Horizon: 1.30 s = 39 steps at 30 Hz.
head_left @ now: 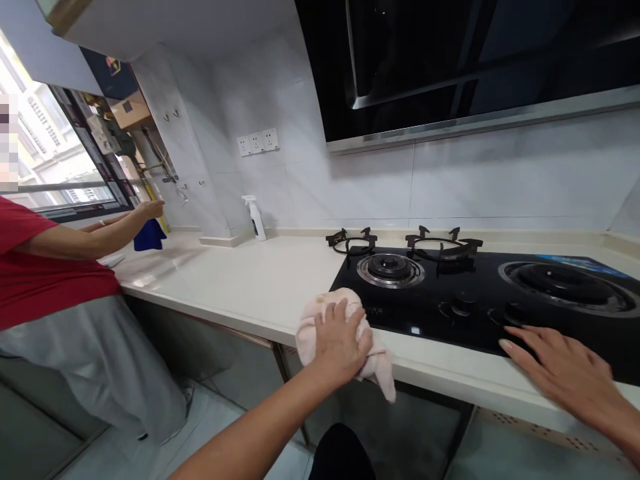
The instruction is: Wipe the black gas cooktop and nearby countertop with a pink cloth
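Observation:
My left hand [337, 340] presses a pale pink cloth [307, 317] onto the counter's front edge, beside the near left corner of the gas stove [400, 313]. The fingers curve over the bunched cloth, and one end of it hangs down past the edge. On the stove's front part, my right hand [563, 363] lies palm down with its fingers stretched out, holding nothing. Just beyond its fingertips is a control knob [515, 312].
Two pan supports [353, 241] stand behind the burners. A white spray bottle [256, 220] is by the wall. Overhead hangs a black range hood [450, 67]. At the left, a person in a red top [65, 273] holds a blue cloth [149, 235] above the counter [230, 273].

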Each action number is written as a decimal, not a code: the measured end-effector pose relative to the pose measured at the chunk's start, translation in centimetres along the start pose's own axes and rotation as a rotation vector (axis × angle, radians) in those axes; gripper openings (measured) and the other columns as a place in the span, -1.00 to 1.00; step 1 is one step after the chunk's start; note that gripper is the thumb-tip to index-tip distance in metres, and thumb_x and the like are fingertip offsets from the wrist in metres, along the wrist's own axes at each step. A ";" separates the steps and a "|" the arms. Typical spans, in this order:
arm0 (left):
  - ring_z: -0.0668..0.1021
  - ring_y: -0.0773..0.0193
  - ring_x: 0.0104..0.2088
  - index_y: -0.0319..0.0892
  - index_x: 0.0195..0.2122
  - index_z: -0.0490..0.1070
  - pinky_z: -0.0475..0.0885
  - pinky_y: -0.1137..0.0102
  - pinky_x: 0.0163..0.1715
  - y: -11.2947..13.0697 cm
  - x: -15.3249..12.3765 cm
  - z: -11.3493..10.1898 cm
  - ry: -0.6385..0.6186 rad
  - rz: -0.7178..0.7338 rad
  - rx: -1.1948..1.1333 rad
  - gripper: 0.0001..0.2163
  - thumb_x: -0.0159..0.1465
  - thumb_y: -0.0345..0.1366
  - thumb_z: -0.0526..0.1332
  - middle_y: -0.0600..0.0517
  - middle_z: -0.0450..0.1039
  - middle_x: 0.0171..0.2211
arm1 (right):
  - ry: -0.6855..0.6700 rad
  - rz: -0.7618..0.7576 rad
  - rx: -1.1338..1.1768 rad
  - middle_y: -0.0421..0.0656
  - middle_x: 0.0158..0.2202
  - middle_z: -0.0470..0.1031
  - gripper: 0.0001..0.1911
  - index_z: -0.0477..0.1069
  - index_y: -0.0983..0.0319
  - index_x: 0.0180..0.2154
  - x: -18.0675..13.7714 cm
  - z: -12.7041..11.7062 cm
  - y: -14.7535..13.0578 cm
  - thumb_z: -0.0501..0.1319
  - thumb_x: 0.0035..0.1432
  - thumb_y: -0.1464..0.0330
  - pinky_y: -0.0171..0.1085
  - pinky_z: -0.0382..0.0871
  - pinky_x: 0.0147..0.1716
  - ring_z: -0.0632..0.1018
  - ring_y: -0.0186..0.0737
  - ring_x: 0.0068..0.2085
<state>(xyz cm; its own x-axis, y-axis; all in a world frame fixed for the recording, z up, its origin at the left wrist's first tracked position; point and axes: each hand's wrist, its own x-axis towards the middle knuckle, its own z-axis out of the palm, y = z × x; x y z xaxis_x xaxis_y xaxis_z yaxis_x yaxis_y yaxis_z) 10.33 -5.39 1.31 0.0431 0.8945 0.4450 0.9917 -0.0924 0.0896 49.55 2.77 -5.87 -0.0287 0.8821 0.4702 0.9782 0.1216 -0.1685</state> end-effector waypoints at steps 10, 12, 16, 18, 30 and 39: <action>0.24 -0.39 0.31 0.04 0.35 0.28 0.17 -0.38 0.19 12.7 0.1 3.7 -0.128 0.447 -0.217 -0.23 0.23 0.35 0.15 -0.23 0.09 0.43 | 0.073 -0.072 -0.017 0.13 0.00 0.42 -0.18 0.49 0.22 0.09 0.0 -0.2 -2.7 -0.27 0.28 -0.14 0.33 0.26 0.09 0.44 0.30 0.03; 0.24 -0.36 0.31 -0.02 0.37 0.24 0.18 -0.34 0.20 15.7 0.3 4.4 -0.120 0.537 -0.223 -0.17 0.20 0.37 0.18 -0.27 0.08 0.43 | 0.023 -0.022 0.067 0.12 0.04 0.43 -0.20 0.50 0.18 0.08 0.0 -0.6 -2.3 -0.31 0.32 -0.09 0.30 0.24 0.12 0.43 0.27 0.07; 0.33 -0.25 0.23 -0.12 0.40 0.17 0.22 -0.24 0.20 18.6 0.2 4.9 -0.041 0.567 -0.270 -0.15 0.22 0.30 0.23 -0.30 0.19 0.37 | -0.064 0.103 0.233 0.07 0.05 0.47 -0.21 0.54 0.14 -0.02 0.5 -1.3 -1.7 -0.34 0.32 -0.08 0.23 0.26 0.17 0.46 0.21 0.10; 0.36 -0.20 0.21 -0.05 0.39 0.19 0.25 -0.19 0.20 17.9 0.0 4.8 -0.022 0.584 -0.300 -0.20 0.24 0.29 0.23 -0.24 0.22 0.36 | -0.069 0.112 0.233 0.05 0.08 0.46 -0.21 0.54 0.14 0.00 0.5 -1.4 -1.6 -0.33 0.31 -0.09 0.23 0.24 0.21 0.45 0.21 0.13; 0.33 -0.17 0.32 0.09 0.33 0.31 0.23 -0.08 0.27 -1.2 -1.0 2.4 0.026 0.311 -0.118 -0.18 0.10 0.30 0.36 -0.13 0.29 0.35 | -0.013 0.041 0.088 0.06 0.17 0.39 -0.21 0.52 0.10 0.14 -0.2 -0.5 -2.4 -0.20 0.27 -0.18 0.27 0.23 0.20 0.37 0.30 0.20; 0.40 -0.01 0.28 -0.01 0.28 0.38 0.32 0.12 0.24 -12.5 -1.0 -0.7 0.078 0.009 0.037 -0.53 0.39 -0.03 0.13 -0.08 0.39 0.27 | 0.018 0.017 0.064 0.09 0.16 0.39 -0.21 0.52 0.13 0.13 -0.4 -0.4 -2.9 -0.23 0.30 -0.14 0.25 0.23 0.18 0.38 0.28 0.18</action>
<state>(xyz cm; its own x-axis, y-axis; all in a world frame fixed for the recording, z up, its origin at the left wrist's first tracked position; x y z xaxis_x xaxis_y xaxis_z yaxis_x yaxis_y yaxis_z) -2.21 -5.42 0.33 0.0442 0.8567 0.5139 0.9952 -0.0829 0.0527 46.76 1.90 -5.20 -0.0083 0.8758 0.4825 0.9634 0.1363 -0.2308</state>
